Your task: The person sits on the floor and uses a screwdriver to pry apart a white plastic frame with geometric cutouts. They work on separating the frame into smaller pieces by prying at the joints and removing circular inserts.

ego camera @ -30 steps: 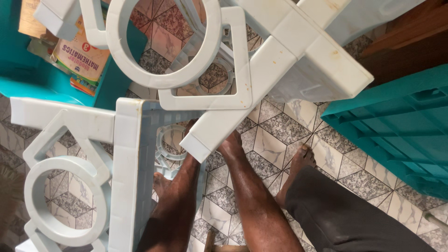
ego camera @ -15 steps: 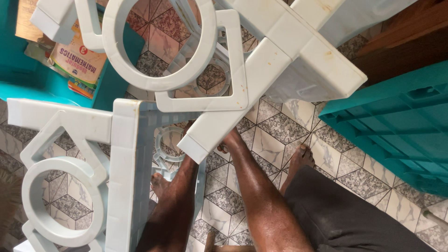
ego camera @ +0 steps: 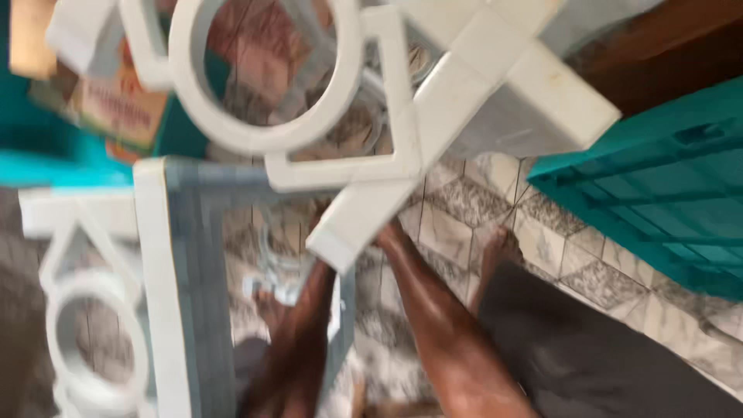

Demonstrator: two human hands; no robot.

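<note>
Now blurred by camera motion, the lower white plastic frame (ego camera: pixel 166 294) has shifted rightward at lower left, while the upper frame (ego camera: pixel 433 93) stays overhead. Both forearms reach beneath them; hands hidden, so neither grip can be told.

Pale plastic stool (ego camera: pixel 433 101): upturned, tilted, ring-patterned side panel showing, held above tiled floor. Second matching stool (ego camera: pixel 166 294): lower left, also tipped over, blurred.
</note>
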